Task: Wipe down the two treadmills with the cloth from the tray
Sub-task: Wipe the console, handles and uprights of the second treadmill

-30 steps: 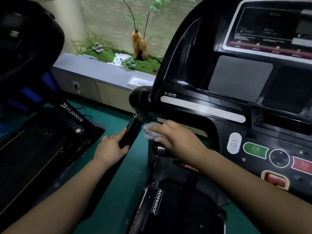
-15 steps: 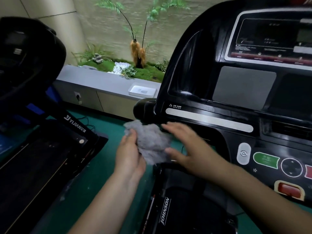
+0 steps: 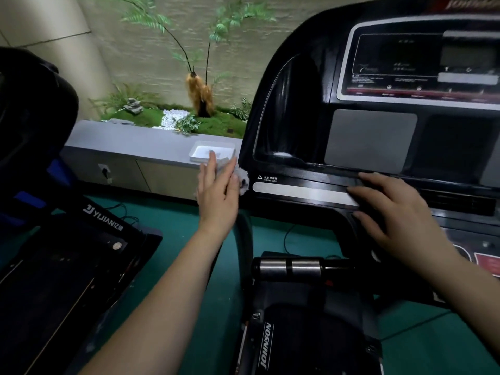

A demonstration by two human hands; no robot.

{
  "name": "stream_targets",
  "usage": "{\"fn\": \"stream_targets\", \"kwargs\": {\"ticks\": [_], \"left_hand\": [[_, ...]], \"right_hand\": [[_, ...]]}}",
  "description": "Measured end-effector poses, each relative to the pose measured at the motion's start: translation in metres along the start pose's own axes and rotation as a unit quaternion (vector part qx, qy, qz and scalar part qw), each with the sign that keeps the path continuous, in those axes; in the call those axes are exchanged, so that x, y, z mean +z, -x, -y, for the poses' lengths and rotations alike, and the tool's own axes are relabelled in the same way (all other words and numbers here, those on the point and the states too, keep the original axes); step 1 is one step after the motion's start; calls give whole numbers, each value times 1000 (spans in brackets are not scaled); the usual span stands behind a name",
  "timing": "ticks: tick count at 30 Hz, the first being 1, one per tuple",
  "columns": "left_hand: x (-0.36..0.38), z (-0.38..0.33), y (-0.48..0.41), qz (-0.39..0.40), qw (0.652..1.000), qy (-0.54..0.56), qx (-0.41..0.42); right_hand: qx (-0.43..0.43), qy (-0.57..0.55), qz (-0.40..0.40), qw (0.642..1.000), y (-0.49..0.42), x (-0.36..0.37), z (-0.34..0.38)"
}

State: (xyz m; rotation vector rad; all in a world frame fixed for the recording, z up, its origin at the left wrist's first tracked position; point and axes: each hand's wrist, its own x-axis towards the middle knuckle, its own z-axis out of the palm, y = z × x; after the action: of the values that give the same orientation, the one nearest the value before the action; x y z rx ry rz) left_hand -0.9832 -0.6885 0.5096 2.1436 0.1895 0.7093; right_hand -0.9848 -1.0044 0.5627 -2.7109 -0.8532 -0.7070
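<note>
1. Left hand [image 3: 216, 193]: flat, with the fingers straight and close together and the palm turned toward the left edge of the console [image 3: 297, 109]. It presses the cloth there rather than clutching it. A flat palm probably spreads the pressure over that curved edge.
2. Cloth [image 3: 242, 180]: pale and fluffy, caught between the left palm and the console's left edge. Only a tuft shows past the hand.
3. Right hand [image 3: 397, 212]: fingers spread and relaxed, holding nothing. It rests on the front of the console with its fingertips at the end of the silver strip [image 3: 297, 192]. It is most likely placed there to steady the reach across.
4. Right treadmill [image 3: 266, 345]: glossy black and the one being worked on. The wipe appears to be at the console's side, with the display and buttons probably not yet reached.
5. Left treadmill [image 3: 67, 253]: dark deck, well apart from both hands. Whether it has been wiped cannot be told.
6. Tray [image 3: 195, 157]: white and shallow, standing on the grey ledge [image 3: 130, 142] behind the machines, just beyond the left fingertips in view. The cloth is out of it and in use.
</note>
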Motion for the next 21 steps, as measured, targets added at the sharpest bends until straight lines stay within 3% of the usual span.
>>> {"fn": "stream_targets", "kwargs": {"ticks": [6, 11, 16, 19, 21], "left_hand": [[-4, -1, -49, 52, 992, -50, -99], [21, -3, 28, -92, 996, -9, -10], [32, 11, 67, -130, 991, -1, 40], [16, 3, 74, -143, 985, 75, -52], [3, -2, 68, -207, 955, 139, -163]], "right_hand": [[-15, -5, -18, 1000, 4, 8, -5], [-15, -11, -33, 999, 4, 10, -4], [-18, -6, -40, 999, 5, 10, -5], [-19, -6, -46, 999, 5, 12, -5], [-19, -7, -48, 999, 5, 12, -5]]}}
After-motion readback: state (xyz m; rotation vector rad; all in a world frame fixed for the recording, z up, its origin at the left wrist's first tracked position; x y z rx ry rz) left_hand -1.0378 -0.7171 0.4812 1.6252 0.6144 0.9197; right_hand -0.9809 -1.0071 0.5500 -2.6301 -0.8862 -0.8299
